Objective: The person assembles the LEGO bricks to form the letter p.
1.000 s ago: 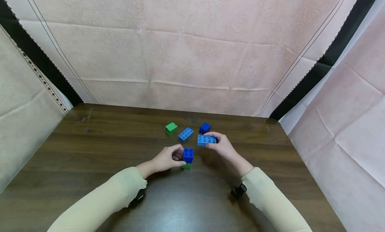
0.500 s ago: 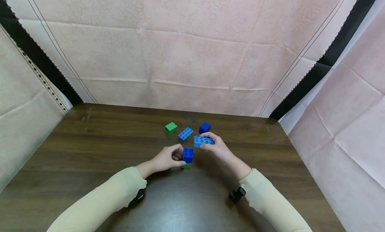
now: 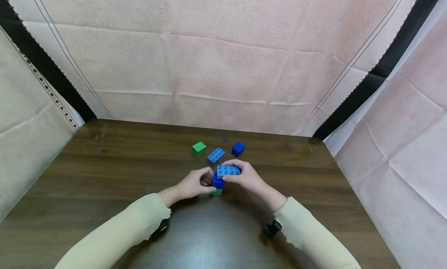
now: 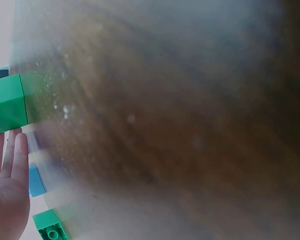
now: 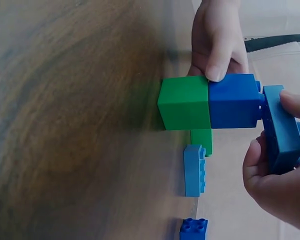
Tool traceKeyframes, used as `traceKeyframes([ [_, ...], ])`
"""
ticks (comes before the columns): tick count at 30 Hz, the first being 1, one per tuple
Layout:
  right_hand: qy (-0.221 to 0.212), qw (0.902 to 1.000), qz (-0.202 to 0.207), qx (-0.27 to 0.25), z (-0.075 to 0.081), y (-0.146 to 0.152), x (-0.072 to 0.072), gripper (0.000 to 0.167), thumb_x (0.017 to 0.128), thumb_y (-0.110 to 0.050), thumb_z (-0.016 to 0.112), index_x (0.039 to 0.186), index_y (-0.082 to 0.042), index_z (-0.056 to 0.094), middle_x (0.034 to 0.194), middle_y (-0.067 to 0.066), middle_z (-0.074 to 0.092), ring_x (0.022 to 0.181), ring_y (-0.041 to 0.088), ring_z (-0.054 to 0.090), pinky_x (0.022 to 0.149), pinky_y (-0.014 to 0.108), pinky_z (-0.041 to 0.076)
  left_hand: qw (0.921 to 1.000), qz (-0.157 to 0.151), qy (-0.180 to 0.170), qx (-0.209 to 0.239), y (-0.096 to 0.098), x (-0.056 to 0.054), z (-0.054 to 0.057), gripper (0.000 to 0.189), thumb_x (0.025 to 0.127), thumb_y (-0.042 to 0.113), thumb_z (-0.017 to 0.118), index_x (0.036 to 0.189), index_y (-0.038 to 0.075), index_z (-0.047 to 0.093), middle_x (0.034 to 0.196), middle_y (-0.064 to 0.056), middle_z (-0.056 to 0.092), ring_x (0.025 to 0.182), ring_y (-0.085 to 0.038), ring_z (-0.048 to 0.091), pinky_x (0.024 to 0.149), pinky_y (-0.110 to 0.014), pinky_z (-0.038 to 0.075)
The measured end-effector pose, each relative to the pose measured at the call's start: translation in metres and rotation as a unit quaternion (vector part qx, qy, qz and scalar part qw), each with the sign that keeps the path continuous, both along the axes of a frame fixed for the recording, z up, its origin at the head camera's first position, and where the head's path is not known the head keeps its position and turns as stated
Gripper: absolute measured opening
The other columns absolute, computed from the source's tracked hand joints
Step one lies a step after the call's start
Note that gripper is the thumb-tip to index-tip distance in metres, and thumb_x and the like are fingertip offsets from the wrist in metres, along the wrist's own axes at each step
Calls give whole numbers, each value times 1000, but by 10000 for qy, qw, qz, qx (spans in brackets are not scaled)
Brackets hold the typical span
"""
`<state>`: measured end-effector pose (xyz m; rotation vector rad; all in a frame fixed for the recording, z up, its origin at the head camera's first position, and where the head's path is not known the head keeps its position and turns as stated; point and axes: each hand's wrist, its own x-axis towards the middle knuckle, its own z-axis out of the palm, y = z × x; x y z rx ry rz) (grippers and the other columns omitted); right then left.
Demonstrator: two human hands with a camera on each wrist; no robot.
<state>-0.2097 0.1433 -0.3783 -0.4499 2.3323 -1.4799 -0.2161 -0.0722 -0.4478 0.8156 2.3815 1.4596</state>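
A dark blue brick [image 3: 218,182] sits on a green brick [image 3: 216,192], making a small stack on the table. My left hand [image 3: 191,183] holds this stack from the left, its thumb at the seam between the two bricks in the right wrist view. Between thumb and fingers, my right hand [image 3: 247,179] grips a long light blue brick [image 3: 228,171]. One end of that brick is over the stack's studs [image 5: 261,100], slightly tilted; whether it touches them I cannot tell. In the left wrist view the green brick [image 4: 7,104] hides most of the stack.
Behind the hands lie a loose green brick [image 3: 198,149], another light blue brick [image 3: 215,155] and a dark blue brick [image 3: 238,149]. The brown wooden table [image 3: 139,156] ends at a pale patterned cloth [image 3: 216,67] behind, with more cloth at both sides.
My right hand has carried the light blue brick leftward and nearer, from beside the stack to over its top. My left hand and the stack have stayed in place.
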Motion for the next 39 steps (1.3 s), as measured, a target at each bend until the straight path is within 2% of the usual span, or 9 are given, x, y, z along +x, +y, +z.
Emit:
traceKeyframes([
  [4,32,9999,90,70,11,-3,7,37,87,-12,65,121,0,56,118,21,54,94,20,51,75,25,47,10000,-12,18,8,0,0,0,28,84,18,71,103,8,53,104,-10,66,94,-18,63,83,-32,55],
  [11,-15,9999,101,129,-10,-2,-4,40,86,-16,67,123,-7,56,121,17,54,96,20,52,76,26,47,10000,-18,51,21,-1,0,0,29,83,17,71,103,7,53,103,-10,66,94,-19,63,82,-33,55],
  [19,406,9977,323,443,-13,-1,-4,37,87,-26,67,121,-13,59,118,13,57,97,21,54,77,27,48,10000,-23,16,19,-1,0,2,29,84,17,71,103,7,53,103,-11,65,95,-21,62,83,-36,55],
  [26,734,9954,321,527,-15,-1,-3,35,86,-24,68,118,-14,60,116,9,59,96,20,55,78,29,49,9999,-9,46,-90,-2,0,4,28,84,18,71,103,8,53,102,-8,64,93,-17,62,83,-32,55],
  [33,1309,9886,467,575,-16,-2,1,35,85,-20,69,118,-11,60,117,9,61,96,20,56,80,28,49,9999,-26,76,-126,-1,0,2,28,84,19,70,103,10,53,101,-7,64,92,-16,62,81,-30,55],
  [39,1340,9876,445,684,-15,-3,3,36,85,-20,69,118,-11,60,118,9,61,98,20,57,83,27,50,9998,15,25,-177,-1,1,3,27,83,18,71,103,11,53,100,-6,64,92,-15,61,81,-28,55],
])
